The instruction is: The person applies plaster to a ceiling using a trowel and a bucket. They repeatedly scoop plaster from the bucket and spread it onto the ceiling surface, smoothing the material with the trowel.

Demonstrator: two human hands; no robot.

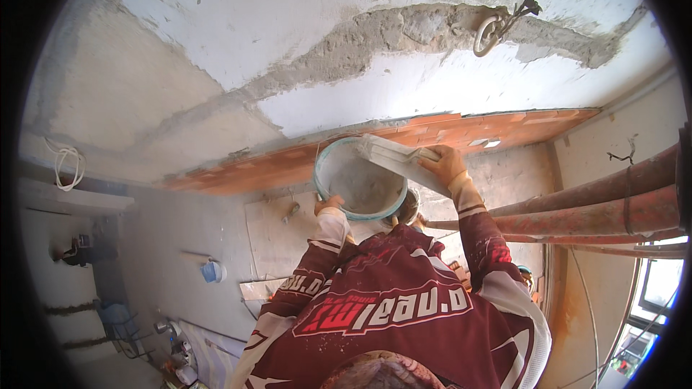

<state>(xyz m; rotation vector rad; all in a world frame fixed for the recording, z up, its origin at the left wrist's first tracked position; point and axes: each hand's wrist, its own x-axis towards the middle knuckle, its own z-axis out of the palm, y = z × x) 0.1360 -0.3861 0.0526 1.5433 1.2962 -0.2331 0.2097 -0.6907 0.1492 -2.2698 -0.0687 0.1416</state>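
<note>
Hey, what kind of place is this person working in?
Most likely a room under construction or renovation. A rough, chiselled channel cuts across the plastered surface, bare orange brick shows beside it, and a person in a maroon jersey holds a mortar-smeared bucket. Rusty pipes run along the right.

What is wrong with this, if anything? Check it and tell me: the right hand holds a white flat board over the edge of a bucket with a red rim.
The rim colour is wrong. The head view shows the right hand holding the white flat board over the edge of a bucket with a teal rim, not a red one.
</note>
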